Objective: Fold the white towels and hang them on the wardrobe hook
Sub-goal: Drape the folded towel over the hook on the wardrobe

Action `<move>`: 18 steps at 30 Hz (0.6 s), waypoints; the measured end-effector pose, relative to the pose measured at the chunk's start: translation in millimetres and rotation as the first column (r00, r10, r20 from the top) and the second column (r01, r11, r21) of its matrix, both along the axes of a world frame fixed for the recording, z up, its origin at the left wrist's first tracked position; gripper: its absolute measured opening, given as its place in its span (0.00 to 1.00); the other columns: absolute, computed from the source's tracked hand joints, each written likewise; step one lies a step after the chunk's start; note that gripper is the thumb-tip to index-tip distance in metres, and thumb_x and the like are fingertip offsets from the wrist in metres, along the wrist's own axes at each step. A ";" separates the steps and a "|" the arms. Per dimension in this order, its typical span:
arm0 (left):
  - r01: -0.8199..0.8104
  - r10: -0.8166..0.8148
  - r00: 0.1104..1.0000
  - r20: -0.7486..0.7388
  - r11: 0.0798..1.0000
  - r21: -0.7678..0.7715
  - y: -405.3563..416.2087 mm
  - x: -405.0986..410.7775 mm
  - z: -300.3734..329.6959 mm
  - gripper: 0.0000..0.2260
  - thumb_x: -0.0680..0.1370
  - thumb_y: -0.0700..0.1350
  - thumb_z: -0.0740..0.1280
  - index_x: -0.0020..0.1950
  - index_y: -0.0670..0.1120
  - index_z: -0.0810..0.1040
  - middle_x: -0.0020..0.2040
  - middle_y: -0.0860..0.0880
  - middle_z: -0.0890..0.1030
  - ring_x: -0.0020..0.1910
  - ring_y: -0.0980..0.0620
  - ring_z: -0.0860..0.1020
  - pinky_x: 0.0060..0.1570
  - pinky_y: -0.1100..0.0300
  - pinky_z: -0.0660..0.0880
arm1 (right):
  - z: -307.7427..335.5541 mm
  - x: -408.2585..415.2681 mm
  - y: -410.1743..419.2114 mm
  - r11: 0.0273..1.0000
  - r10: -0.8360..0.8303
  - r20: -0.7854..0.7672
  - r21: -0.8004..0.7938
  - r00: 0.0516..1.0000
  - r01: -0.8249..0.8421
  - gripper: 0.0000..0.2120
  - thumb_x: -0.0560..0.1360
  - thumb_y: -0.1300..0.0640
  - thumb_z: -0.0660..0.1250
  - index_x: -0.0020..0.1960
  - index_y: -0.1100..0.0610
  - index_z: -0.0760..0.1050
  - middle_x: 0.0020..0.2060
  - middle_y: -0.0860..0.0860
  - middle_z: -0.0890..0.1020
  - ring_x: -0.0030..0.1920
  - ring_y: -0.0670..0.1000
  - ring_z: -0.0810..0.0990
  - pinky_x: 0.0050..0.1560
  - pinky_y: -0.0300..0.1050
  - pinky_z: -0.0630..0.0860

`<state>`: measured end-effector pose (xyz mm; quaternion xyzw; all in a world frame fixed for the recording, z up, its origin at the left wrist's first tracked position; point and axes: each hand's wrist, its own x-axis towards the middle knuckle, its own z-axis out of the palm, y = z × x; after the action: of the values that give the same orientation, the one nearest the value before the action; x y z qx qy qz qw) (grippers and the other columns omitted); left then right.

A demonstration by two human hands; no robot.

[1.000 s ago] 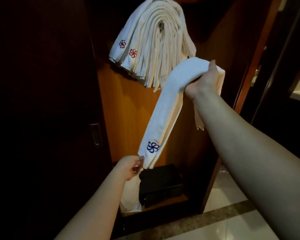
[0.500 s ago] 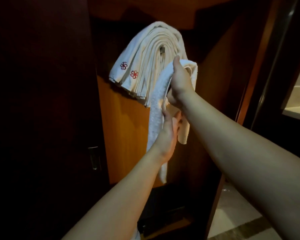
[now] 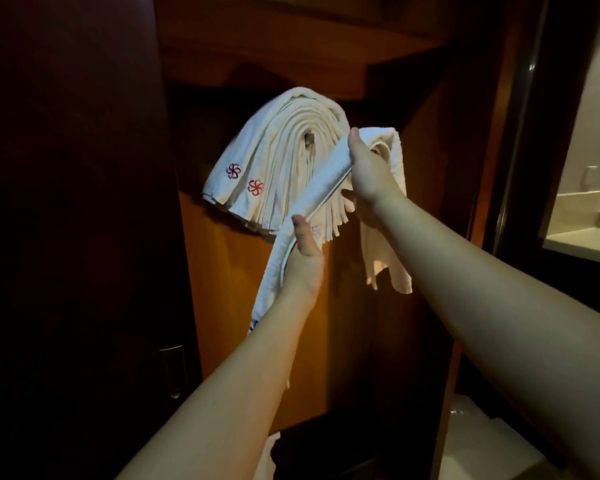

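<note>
Several folded white towels (image 3: 284, 161) with red flower emblems hang in a stack over a metal wardrobe hook (image 3: 309, 138). In front of them I hold one more folded white towel (image 3: 321, 183), a long strip with a blue emblem near its lower end. My right hand (image 3: 369, 174) grips its upper fold just right of the hook, and one end droops down behind my wrist. My left hand (image 3: 303, 254) grips the strip lower down, below the hanging stack.
The open wardrobe has an orange wooden back panel (image 3: 229, 289) and a dark sliding door (image 3: 77, 237) with a recessed handle (image 3: 172, 370) on the left. A dark box (image 3: 326, 452) sits at the bottom. A bathroom counter (image 3: 582, 237) shows at the right.
My left hand rose from the towel's lower end to grip it mid-length. My right hand carried the fold up beside the hook; the view tilted upward.
</note>
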<state>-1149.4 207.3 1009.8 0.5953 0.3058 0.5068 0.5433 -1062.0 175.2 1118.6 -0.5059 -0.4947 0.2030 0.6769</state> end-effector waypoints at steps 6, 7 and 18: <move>-0.005 0.007 0.998 0.065 0.999 -0.042 34.6 -10.1 38.1 0.62 0.56 0.87 0.46 0.81 0.51 0.58 0.79 0.47 0.63 0.78 0.46 0.62 0.77 0.44 0.57 | 3.3 47.6 25.2 0.972 -0.201 0.260 -0.063 0.944 0.224 0.30 0.84 0.40 0.51 0.77 0.61 0.63 0.69 0.56 0.74 0.69 0.55 0.72 0.73 0.52 0.65; -0.030 0.032 0.998 0.046 0.999 -0.031 42.8 -9.0 46.4 0.55 0.63 0.84 0.46 0.80 0.50 0.60 0.77 0.43 0.67 0.76 0.43 0.65 0.76 0.43 0.60 | 5.2 56.0 30.5 0.963 -0.227 0.305 -0.074 0.925 0.261 0.30 0.84 0.40 0.52 0.76 0.61 0.65 0.68 0.57 0.74 0.67 0.55 0.73 0.72 0.54 0.66; -0.164 0.310 0.916 -0.255 0.869 0.468 196.8 -0.2 153.1 0.58 0.56 0.87 0.38 0.66 0.52 0.78 0.62 0.46 0.79 0.58 0.51 0.76 0.55 0.58 0.68 | 75.7 136.8 136.4 0.961 -0.225 0.515 -0.020 0.827 0.274 0.31 0.83 0.36 0.53 0.71 0.59 0.73 0.60 0.57 0.80 0.64 0.56 0.77 0.70 0.53 0.69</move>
<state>-1149.6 404.1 1163.0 0.7336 0.3404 0.5219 0.2713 -925.1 311.6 1194.3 -0.6326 -0.5750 -0.0051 0.5189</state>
